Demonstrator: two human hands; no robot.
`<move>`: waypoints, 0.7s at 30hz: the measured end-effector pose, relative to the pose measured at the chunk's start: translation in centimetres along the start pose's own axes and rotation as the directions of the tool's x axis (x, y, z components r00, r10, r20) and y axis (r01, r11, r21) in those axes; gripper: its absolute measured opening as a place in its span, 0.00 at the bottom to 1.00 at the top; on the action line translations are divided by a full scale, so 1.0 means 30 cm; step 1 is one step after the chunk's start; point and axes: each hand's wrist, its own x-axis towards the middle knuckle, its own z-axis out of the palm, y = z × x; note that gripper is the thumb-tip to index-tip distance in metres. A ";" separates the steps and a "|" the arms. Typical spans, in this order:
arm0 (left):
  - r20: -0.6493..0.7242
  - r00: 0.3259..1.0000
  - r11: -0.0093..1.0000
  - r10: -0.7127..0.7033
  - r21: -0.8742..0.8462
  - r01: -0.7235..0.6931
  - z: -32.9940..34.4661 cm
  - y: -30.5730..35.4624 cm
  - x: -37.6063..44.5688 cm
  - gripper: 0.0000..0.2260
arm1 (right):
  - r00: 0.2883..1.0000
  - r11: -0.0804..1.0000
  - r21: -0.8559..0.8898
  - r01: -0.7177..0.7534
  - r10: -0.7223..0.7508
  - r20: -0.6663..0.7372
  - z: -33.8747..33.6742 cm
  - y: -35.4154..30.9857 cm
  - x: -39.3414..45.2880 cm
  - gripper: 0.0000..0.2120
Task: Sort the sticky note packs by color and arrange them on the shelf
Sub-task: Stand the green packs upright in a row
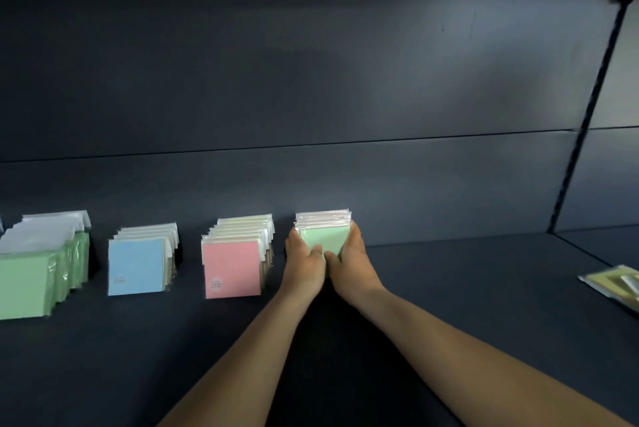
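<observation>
The left hand [304,254] and right hand [349,254] cover the lower part and both sides of the light green stack [323,231], so its base is not visible. The large green stack [34,274] is cut by the left edge. The yellow packs [615,283] are blurred and cut by the right edge.

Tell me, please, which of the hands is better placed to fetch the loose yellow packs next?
Probably the right hand: the loose yellow packs lie at the shelf's far right, on its side. The left hand would have to cross over. Both now hold the light green stack.
</observation>
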 end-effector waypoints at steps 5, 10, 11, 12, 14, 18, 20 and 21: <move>0.053 0.999 0.961 0.006 0.277 -0.020 -0.083 0.018 -0.033 0.12 | 0.999 0.987 -0.158 0.034 -0.028 0.039 -0.098 -0.022 -0.037 0.28; 0.055 0.997 0.892 -0.061 0.450 0.029 -0.103 0.086 -0.146 0.13 | 0.988 0.881 -0.449 0.149 -0.147 0.041 -0.365 0.009 -0.158 0.24; 0.057 0.997 0.868 -0.057 0.497 0.021 -0.090 0.110 -0.175 0.15 | 0.984 0.850 -0.497 0.175 -0.170 0.055 -0.424 0.019 -0.187 0.23; 0.067 0.997 0.842 -0.047 0.540 0.004 -0.073 0.138 -0.207 0.16 | 0.979 0.817 -0.541 0.200 -0.189 0.076 -0.486 0.027 -0.216 0.22; 0.110 0.994 0.810 -0.015 0.585 -0.053 -0.027 0.197 -0.270 0.18 | 0.971 0.755 -0.611 0.237 -0.210 0.118 -0.615 0.042 -0.273 0.21; 0.231 0.972 0.789 0.046 0.588 -0.177 0.132 0.319 -0.405 0.18 | 0.962 0.658 -0.701 0.273 -0.186 0.200 -0.886 0.083 -0.376 0.23; 0.274 0.959 0.760 0.076 0.607 -0.233 0.236 0.381 -0.478 0.18 | 0.963 0.643 -0.717 0.270 -0.161 0.217 -1.017 0.118 -0.415 0.25; 0.290 0.953 0.751 0.088 0.609 -0.254 0.289 0.408 -0.512 0.18 | 0.963 0.643 -0.718 0.267 -0.151 0.222 -1.079 0.137 -0.433 0.25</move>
